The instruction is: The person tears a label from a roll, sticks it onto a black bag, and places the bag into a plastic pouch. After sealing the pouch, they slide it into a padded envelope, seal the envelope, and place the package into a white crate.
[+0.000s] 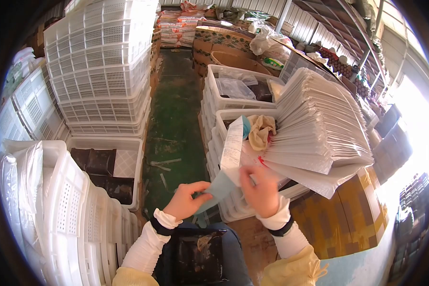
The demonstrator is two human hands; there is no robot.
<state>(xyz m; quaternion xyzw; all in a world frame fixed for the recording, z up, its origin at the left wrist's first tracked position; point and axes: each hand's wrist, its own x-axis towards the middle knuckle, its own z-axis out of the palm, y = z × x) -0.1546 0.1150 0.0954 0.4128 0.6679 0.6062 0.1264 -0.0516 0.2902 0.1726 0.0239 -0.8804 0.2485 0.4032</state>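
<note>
My left hand [187, 200] pinches the pale blue backing end of a label strip [219, 186] between thumb and fingers. From there the strip runs up to a printed white stretch [232, 145] and a blue-edged label roll [246, 127] on the crates. My right hand [262, 188] is at the strip's right edge, its fingers curled and smeared by motion; I cannot tell whether it holds a label. On my lap below lies a dark, shiny packed block [199, 256]. A cream cloth bundle [261, 132] sits beside the roll.
A fanned stack of white padded mailers [314, 126] leans on the right-hand crates, above a taped cardboard box [348, 214]. White crates [100, 62] tower at left; one crate [137, 167] holds dark blocks. A green floor aisle [171, 95] runs between the rows.
</note>
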